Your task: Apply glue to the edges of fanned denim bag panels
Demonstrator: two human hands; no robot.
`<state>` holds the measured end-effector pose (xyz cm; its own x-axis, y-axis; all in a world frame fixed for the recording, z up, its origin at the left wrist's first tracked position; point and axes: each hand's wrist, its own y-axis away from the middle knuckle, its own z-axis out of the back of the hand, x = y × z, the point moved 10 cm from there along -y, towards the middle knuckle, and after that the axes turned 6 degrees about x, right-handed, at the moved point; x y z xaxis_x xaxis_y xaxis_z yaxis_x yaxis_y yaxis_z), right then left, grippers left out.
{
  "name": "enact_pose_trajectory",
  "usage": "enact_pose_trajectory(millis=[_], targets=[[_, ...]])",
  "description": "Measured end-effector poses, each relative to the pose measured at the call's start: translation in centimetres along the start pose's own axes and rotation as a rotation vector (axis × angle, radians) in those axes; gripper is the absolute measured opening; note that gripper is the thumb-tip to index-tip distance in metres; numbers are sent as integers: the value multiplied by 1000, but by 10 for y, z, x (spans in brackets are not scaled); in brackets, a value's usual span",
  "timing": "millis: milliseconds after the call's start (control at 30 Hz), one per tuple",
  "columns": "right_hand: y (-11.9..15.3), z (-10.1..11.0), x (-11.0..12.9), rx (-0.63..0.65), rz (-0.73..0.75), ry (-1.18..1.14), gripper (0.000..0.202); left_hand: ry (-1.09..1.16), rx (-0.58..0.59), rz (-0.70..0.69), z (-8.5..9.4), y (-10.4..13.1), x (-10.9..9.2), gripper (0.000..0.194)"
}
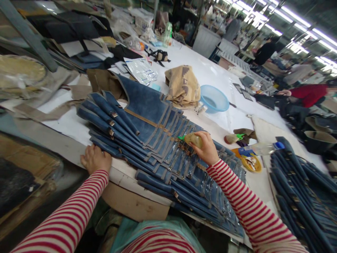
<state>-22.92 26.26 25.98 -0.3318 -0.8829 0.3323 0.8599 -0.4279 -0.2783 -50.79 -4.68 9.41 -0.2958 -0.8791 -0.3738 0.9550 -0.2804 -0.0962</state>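
In my right hand (204,146) is a squeeze glue bottle (193,140) with a green nozzle, tipped sideways and pointing left over overlapped blue panels (143,102). Glossy wet-looking streaks cover the grey-edged strips of these panels beneath and around it. My left hand (97,160) rests on the near table edge, beside the rolled left ends of the blue panels; its fingers lie on the surface and seem to hold nothing. The panels are fanned out in a staggered row, with brown straps and small metal buckles on several.
A second bottle with a green nozzle (233,138) lies right of the panels, near a clear plastic bottle (260,149) and a yellow dish (251,164). Behind are a camouflage cloth (183,86) and a blue basin (214,99). More blue panels (295,189) lie right; a person's red sleeve (309,94) shows beyond.
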Motion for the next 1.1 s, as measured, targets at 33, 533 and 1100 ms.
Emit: enact_pose_trajectory(millis=[33,533,1100], targets=[[-2,2,-2,-15,-12,5,38,-1,4,1,0,0,0,40],[-37,17,-41,-120,-111,57,40,-17,32,23,6,0,-4,40],[-58,24,-84,-129,-349,-66,46,-26,30,14,0,-2,-1,41]])
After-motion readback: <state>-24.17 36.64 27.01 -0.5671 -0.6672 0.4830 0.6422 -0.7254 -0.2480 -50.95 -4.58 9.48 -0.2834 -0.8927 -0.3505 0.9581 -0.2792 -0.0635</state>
